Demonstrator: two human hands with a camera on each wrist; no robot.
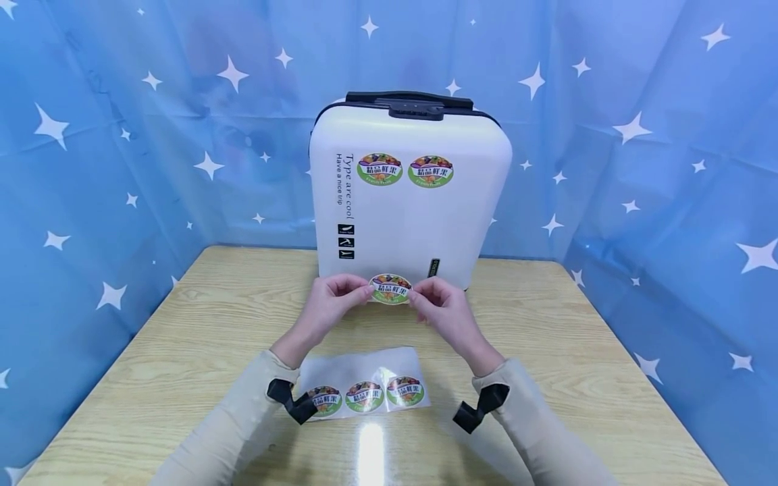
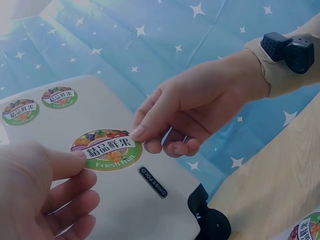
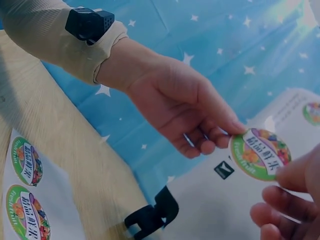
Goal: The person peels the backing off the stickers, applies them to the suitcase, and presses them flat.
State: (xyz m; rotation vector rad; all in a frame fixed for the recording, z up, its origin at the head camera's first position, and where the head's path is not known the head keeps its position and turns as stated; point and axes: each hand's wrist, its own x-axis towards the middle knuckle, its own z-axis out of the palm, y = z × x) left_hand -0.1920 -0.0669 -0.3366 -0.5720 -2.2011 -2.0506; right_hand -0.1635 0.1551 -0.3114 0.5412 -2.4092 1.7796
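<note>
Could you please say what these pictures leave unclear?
Head: lock markings, too small.
Head: part of the leftmost sticker on the sheet, behind a black wrist device.
Left wrist: most of the sheet, cut off at lower right.
All views: back of the held sticker, facing away.

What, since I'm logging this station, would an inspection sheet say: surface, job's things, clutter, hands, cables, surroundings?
Surface: wood-grain table, with a bright reflection.
Job's things: held sticker in front of the white suitcase, contact unclear; two upper stickers on the suitcase; backing sheet with three more stickers, on the table.
Clutter: nothing seen.
Hands: left hand and right hand pinch the held sticker at opposite ends.
Cables: nothing seen.
Surroundings: blue star-patterned curtain behind and on both sides.
</note>
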